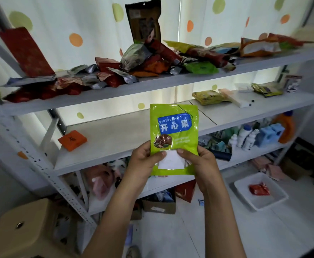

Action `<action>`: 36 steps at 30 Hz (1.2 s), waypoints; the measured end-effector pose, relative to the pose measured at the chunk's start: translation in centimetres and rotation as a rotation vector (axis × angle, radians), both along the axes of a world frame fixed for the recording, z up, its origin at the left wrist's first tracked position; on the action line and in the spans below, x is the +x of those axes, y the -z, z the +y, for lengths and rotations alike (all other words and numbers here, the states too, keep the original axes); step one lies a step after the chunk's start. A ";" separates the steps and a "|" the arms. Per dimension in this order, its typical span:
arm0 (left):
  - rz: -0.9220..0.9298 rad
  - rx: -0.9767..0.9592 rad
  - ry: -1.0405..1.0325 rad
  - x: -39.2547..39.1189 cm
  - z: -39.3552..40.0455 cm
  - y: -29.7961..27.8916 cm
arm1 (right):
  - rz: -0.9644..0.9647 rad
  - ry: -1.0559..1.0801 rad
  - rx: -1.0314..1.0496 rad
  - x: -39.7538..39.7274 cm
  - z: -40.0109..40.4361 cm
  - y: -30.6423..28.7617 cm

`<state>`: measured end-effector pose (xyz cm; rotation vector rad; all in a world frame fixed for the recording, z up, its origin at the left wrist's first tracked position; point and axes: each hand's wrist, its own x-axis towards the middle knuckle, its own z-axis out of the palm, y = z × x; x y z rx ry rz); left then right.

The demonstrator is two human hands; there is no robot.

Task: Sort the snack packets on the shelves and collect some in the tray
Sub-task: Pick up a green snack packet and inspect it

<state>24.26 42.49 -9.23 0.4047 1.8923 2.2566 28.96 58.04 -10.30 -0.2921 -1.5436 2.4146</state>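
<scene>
Both hands' grip clamped on green pistachio packet: left hand, right hand pinch its lower edge | packet upright before middle shelf | white tray on floor holds red packet

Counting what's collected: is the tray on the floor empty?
No. The tray holds one red packet.

fingers behind green packet

Top shelf crowded with packet heap; middle shelf mostly bare (orange box at left).
</scene>
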 end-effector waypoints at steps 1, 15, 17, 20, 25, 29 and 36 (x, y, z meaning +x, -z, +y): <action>0.014 -0.007 0.010 0.0 0.0 0.2 | -0.009 0.008 0.008 0.0 0.1 0.1; 0.016 -0.058 -0.268 -0.6 2.4 1.4 | -0.038 0.121 0.004 0.1 0.4 0.9; 0.061 -0.107 -0.256 -0.7 2.6 1.9 | -0.028 0.123 -0.016 0.3 0.5 0.8; 0.251 -0.265 -0.287 -0.9 2.4 2.9 | -0.030 0.132 -0.012 0.5 0.5 0.8; 0.204 -0.248 -0.096 -0.7 2.6 3.4 | -0.057 0.037 0.121 -0.1 -0.5 1.7; -0.082 -0.035 0.021 -0.4 2.7 3.0 | -0.070 -0.072 0.228 -0.3 -2.0 1.6; -0.223 0.136 -0.083 -2.1 1.2 4.0 | -0.009 0.199 0.248 -1.6 -2.5 2.7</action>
